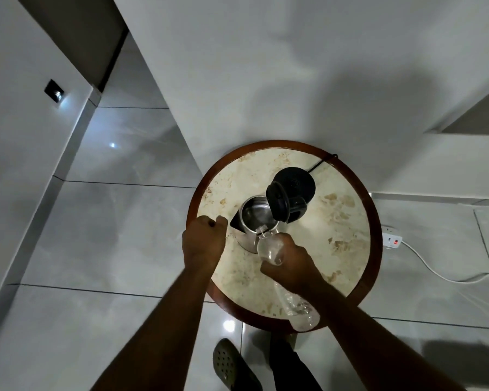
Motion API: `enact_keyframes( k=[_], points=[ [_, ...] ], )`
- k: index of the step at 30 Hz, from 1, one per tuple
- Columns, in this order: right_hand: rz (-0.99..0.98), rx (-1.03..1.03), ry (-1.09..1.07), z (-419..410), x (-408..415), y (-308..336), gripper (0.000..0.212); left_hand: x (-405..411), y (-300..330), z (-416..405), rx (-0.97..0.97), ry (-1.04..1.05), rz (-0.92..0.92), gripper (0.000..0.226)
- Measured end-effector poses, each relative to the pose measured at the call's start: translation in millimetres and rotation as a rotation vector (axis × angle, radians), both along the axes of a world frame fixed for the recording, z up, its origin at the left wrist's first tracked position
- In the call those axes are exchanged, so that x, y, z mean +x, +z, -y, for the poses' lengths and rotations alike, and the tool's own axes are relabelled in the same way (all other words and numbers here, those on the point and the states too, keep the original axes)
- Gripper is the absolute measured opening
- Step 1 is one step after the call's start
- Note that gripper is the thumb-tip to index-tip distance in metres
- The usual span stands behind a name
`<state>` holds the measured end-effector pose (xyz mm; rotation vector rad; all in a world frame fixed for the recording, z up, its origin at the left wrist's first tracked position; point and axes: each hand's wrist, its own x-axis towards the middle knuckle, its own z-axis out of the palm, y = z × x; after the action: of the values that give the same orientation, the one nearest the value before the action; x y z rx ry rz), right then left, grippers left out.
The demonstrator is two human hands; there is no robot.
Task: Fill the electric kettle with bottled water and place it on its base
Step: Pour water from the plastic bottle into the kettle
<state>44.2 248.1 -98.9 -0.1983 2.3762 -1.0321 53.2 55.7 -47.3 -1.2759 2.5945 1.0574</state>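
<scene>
A steel electric kettle [254, 214] stands on the round marble table [345, 221] with its black lid [277, 203] flipped up. Its black base [297, 183] lies just behind it, apart from the kettle, with a cord running off the back edge. My right hand [291, 261] grips a clear plastic bottle [271, 248], tilted so its neck points into the kettle's mouth; the bottle's bottom end sticks out toward me past my wrist. My left hand [205, 242] is a closed fist at the table's left rim, beside the kettle's spout; whether it holds anything is hidden.
The table stands against a white wall, with a dark wooden rim [377, 249]. A white power strip [392, 239] with a cable lies on the tiled floor at the right. My sandalled foot [233, 365] is below the table's near edge.
</scene>
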Motion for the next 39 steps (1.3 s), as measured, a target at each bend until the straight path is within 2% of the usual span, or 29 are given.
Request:
enact_keyframes(
  k=[3,7,11,14,20,26,34,36,39],
  points=[
    [0.169,0.082,-0.004,9,-17,8,0.07,5,2,7,0.028,-0.004,-0.03,0.042],
    [0.369,0.044,-0.154,16,-32,9,0.059,22,-6,2,0.059,-0.032,-0.011,0.046],
    [0.445,0.042,-0.207,18,-39,8,0.059,37,-13,-2,0.081,-0.018,0.024,0.048],
    [0.422,0.053,-0.188,16,-41,10,0.058,44,-15,-1,0.09,-0.012,0.044,0.048],
    [0.537,-0.026,-0.222,15,-43,16,0.06,49,-16,1,0.095,-0.024,0.058,0.05],
    [0.37,0.027,-0.156,10,-41,10,0.055,51,-17,-6,0.115,-0.048,0.08,0.049],
    [0.286,0.0,-0.106,3,-30,-5,0.074,37,-9,-24,0.231,-0.045,0.005,0.044],
    [0.239,-0.053,-0.045,-3,-27,-10,0.078,31,-5,-32,0.259,-0.089,-0.032,0.038],
    [0.142,-0.102,0.007,-13,-20,-17,0.072,20,-1,-45,0.235,-0.191,-0.116,0.024]
  ],
)
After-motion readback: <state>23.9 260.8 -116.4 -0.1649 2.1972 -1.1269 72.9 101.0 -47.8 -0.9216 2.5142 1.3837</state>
